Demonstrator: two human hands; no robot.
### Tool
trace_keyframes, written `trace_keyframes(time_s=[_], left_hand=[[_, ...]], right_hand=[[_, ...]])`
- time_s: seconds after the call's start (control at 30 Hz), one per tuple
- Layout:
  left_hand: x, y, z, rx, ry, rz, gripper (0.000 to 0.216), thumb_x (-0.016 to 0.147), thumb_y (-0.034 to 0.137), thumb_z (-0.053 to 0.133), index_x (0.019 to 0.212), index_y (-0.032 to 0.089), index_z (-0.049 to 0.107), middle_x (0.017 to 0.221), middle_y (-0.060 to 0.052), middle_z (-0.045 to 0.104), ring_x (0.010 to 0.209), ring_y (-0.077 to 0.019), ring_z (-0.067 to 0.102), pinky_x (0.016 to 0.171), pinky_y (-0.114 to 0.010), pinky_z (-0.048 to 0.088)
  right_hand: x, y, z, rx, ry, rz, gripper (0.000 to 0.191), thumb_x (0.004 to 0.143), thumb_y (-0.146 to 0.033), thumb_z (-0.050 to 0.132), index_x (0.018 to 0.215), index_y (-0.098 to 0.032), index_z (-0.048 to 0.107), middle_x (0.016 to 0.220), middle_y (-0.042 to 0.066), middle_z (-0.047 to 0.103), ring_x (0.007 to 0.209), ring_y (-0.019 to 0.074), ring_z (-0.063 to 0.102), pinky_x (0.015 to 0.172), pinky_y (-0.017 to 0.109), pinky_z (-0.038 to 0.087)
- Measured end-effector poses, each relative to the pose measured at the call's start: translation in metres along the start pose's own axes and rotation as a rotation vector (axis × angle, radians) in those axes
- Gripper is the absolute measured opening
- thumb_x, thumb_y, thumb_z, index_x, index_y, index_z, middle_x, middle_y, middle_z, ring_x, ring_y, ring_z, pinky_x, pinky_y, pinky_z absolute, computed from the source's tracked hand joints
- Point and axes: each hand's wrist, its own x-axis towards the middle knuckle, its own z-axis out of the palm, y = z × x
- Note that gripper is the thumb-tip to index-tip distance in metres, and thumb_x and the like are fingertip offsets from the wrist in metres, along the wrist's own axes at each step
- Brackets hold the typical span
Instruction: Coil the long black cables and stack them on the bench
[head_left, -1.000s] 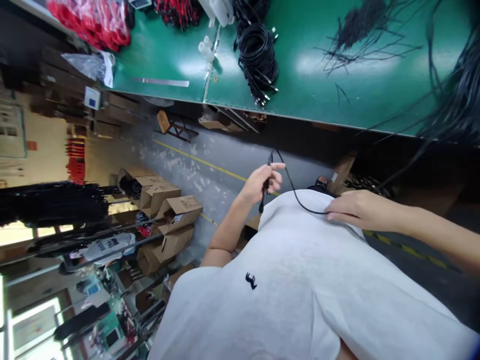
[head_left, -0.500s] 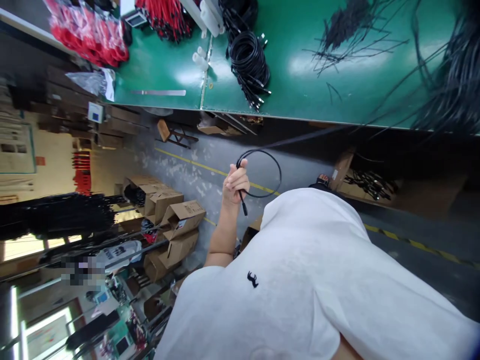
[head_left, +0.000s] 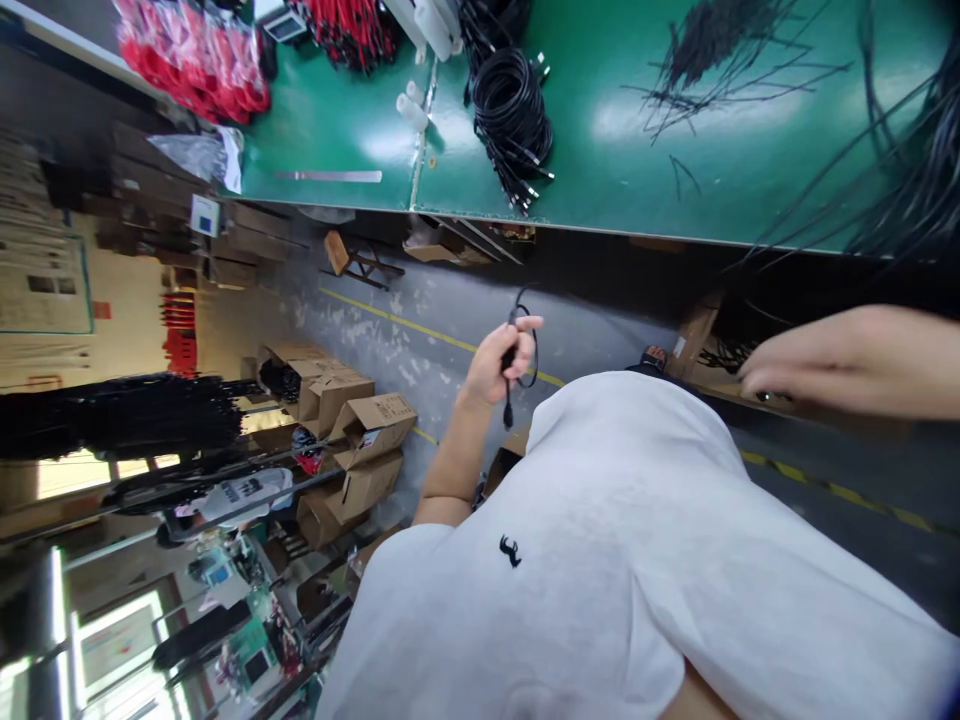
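A worker in a white shirt (head_left: 600, 560) grips a thin black cable (head_left: 531, 355) in the left hand (head_left: 495, 362). The fingers are closed round it, so a small loop stands above the fist and a plug end hangs below. The cable is out over the floor (head_left: 420, 330), in front of the green counter (head_left: 637, 170). The right hand (head_left: 825, 362) is held out, fingers stretched nearly flat, beside a cardboard box (head_left: 694, 335) under the counter edge, where a tangle of black leads (head_left: 721, 352) shows. Whether that hand has hold of anything cannot be told. On the counter lie a coil (head_left: 514, 110) of black cable, loose wires (head_left: 712, 50) and bagged red cables (head_left: 195, 60). Open cartons (head_left: 360, 420) stand stacked on the floor at left, their contents unclear.
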Motion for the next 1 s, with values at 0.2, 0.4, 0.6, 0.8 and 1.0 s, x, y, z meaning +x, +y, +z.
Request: trace_keyframes(time_s=[0.2,0.4,0.6,0.8,1.0], left_hand=[[0.008,-0.041,0.041,0.208,-0.374,-0.253,0.026,0.085,0.034,0.072,0.095,0.01,0.068,0.08,-0.011,0.074,0.078,-0.0217,0.075,0.071,-0.029,0.06],[0.0,-0.039,0.043,0.093,-0.385,-0.221,0.029,0.098,0.031,0.049,0.085,0.013,0.068,0.043,0.006,0.044,0.031,-0.0058,0.039,0.04,-0.018,0.044],[0.001,-0.039,0.033,-0.006,-0.036,-0.282,0.046,0.105,0.035,0.029,0.089,0.017,0.068,0.04,0.01,0.021,0.026,-0.0029,0.005,0.025,-0.014,0.009],[-0.024,0.037,0.009,0.002,0.143,0.064,0.033,0.102,0.042,0.043,0.129,0.034,0.061,0.039,0.013,0.019,0.026,-0.006,0.016,0.027,-0.016,0.017],[-0.012,0.029,-0.001,0.032,0.059,0.145,0.03,0.098,0.025,0.052,0.126,0.024,0.06,0.055,0.009,0.053,0.038,-0.0016,0.046,0.04,-0.011,0.034]], right_hand=[[0.089,-0.046,0.013,0.184,-0.018,-0.164,0.049,0.094,-0.059,0.047,0.079,-0.017,0.068,0.068,0.0,0.062,0.064,0.0115,0.052,0.064,0.026,0.037],[0.098,-0.001,-0.003,0.174,0.19,0.016,0.047,0.095,-0.054,0.05,0.087,-0.013,0.071,0.065,-0.003,0.056,0.065,0.0071,0.044,0.069,0.024,0.033],[0.094,0.024,0.011,0.266,0.223,0.125,0.048,0.097,-0.055,0.049,0.097,-0.013,0.071,0.074,-0.002,0.058,0.07,0.0082,0.047,0.074,0.023,0.037],[0.039,0.11,0.057,0.106,0.337,0.324,0.042,0.1,-0.044,0.04,0.101,-0.013,0.069,0.093,0.008,0.067,0.08,0.0123,0.055,0.08,0.026,0.04],[0.012,0.062,0.081,-0.199,0.137,0.0,0.035,0.099,-0.04,0.046,0.092,-0.02,0.074,0.094,0.01,0.074,0.083,0.0211,0.064,0.079,0.035,0.042]])
